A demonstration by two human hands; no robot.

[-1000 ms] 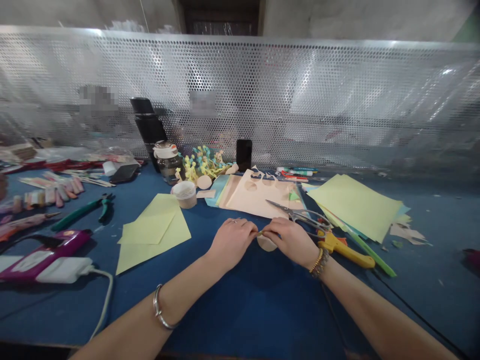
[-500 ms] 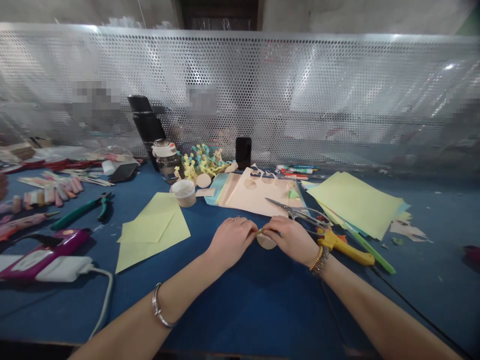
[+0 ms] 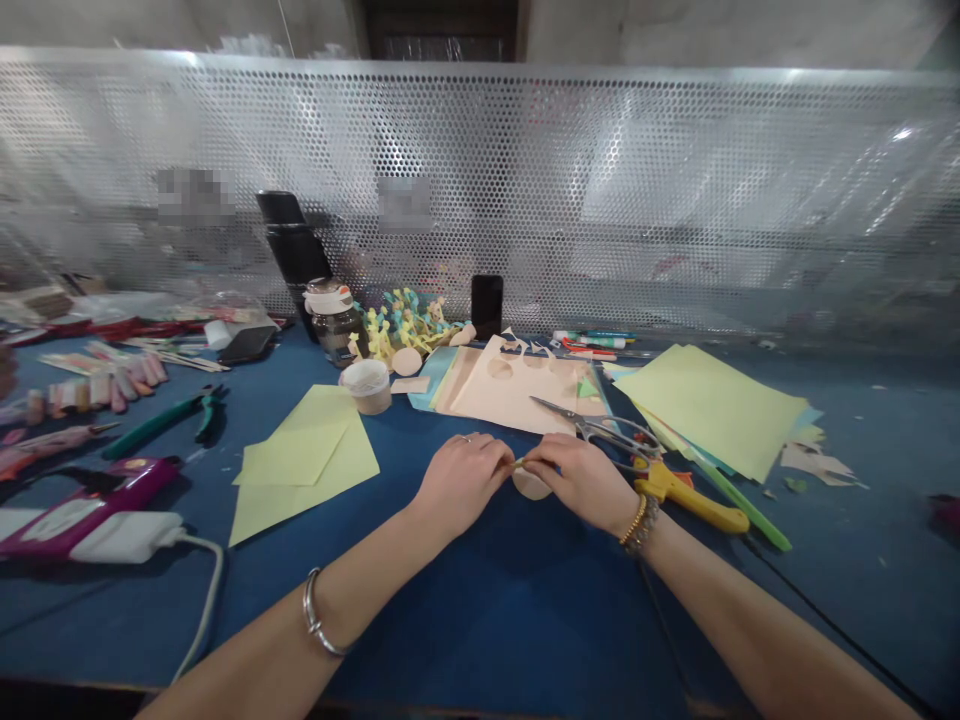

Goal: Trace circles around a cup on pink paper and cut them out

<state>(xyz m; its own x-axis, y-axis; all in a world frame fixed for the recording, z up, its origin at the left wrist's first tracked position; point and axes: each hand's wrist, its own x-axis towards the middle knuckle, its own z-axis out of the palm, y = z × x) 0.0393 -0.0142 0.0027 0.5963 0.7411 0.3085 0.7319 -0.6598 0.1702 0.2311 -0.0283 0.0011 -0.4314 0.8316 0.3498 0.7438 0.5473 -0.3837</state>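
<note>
Near the middle of the blue table, my left hand (image 3: 466, 483) and my right hand (image 3: 581, 480) meet fingertip to fingertip. Both are closed in a pinch on a small yellowish piece (image 3: 519, 464), mostly hidden by the fingers. Just below it, a pale paper circle (image 3: 532, 486) shows between the hands, partly covered by my right fingers. Beyond the hands lies a peach paper sheet (image 3: 499, 392) with round cut-outs. Metal scissors (image 3: 592, 425) rest on its right edge, close to my right hand.
Yellow-green sheets (image 3: 712, 405) and a yellow-handled glue gun (image 3: 694, 497) lie right. At left are more yellow sheets (image 3: 300, 470), green pliers (image 3: 161, 420) and a purple device (image 3: 127, 490). Behind stand a white tub (image 3: 367, 388), a jar (image 3: 335, 325), paper flowers (image 3: 405, 325) and a phone (image 3: 487, 303).
</note>
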